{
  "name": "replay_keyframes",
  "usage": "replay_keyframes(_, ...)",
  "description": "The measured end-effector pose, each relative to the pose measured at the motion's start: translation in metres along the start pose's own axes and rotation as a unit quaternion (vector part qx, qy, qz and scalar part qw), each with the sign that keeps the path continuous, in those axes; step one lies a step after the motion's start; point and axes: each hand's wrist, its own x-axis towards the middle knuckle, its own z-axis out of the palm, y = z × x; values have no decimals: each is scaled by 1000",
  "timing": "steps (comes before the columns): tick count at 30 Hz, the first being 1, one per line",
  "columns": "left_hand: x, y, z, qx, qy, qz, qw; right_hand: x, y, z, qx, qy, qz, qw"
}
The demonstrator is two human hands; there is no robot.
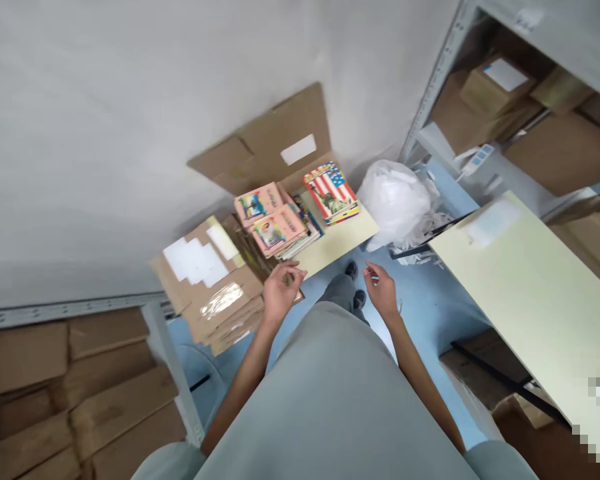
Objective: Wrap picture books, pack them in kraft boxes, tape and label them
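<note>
My left hand hovers at the front edge of a small cream table, its fingers loosely curved and apart, nothing visible in them. Just beyond it lie stacks of pink-covered booklets. A stack of booklets with a flag and statue cover sits farther right on the same table. My right hand is in the air over the blue floor, right of the table, loosely bent and holding nothing visible. Behind the booklets stands an upright cardboard sheet with a white label.
Flattened cardboard boxes with papers on top are stacked at the left. A white plastic bag stands right of the booklets. Another cream table extends along the right. Metal shelves hold cartons; more cartons fill the lower left.
</note>
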Motion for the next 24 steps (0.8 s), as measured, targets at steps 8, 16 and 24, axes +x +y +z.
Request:
replay_keyframes(8, -57, -132, -149, 269, -34, -93, 958, -54, -44, 65, -17, -77, -45, 996)
replay_keyframes(16, -70, -181, -167, 312, -156, -5, 937, -137, -74, 116, -44, -27, -30, 998)
replay_keyframes(24, -109, -170, -166, 316, -190, 69, 927, -219, -96, 172, -46, -25, -7, 999)
